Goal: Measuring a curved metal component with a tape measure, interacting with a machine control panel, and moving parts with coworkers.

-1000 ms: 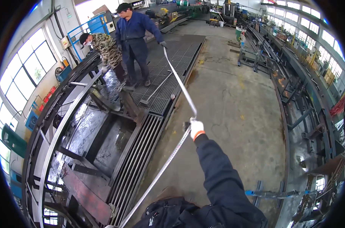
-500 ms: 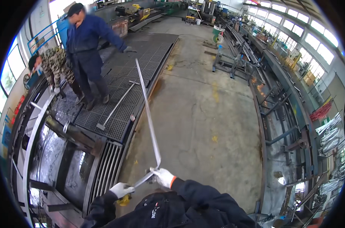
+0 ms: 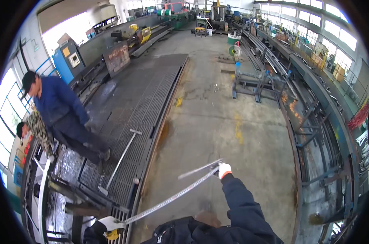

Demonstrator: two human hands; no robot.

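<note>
My left hand (image 3: 112,223), in a white glove, is closed around a tape measure (image 3: 111,235) with a yellow case, low at the left. From it the pale tape blade (image 3: 172,198) runs out in a shallow curve, up and right to my right hand. My right hand (image 3: 224,170), also gloved, is stretched forward above the concrete floor and closed at the blade's far end. A thin metal bar (image 3: 198,169), smeared by motion, juts leftward from the same hand. The fingers' exact grip there is too small to make out.
A T-shaped metal bar (image 3: 121,162) lies on the perforated platform (image 3: 152,95) at left. Beside it stands a person in blue work clothes (image 3: 68,110); another in camouflage (image 3: 40,130) bends behind. Steel racks (image 3: 310,126) line the right, with a metal frame (image 3: 257,85) farther ahead.
My right hand has moved forward and right, drawing out more tape. The metal bar has swung from pointing ahead to pointing left. The person in blue has lowered an arm and turned left.
</note>
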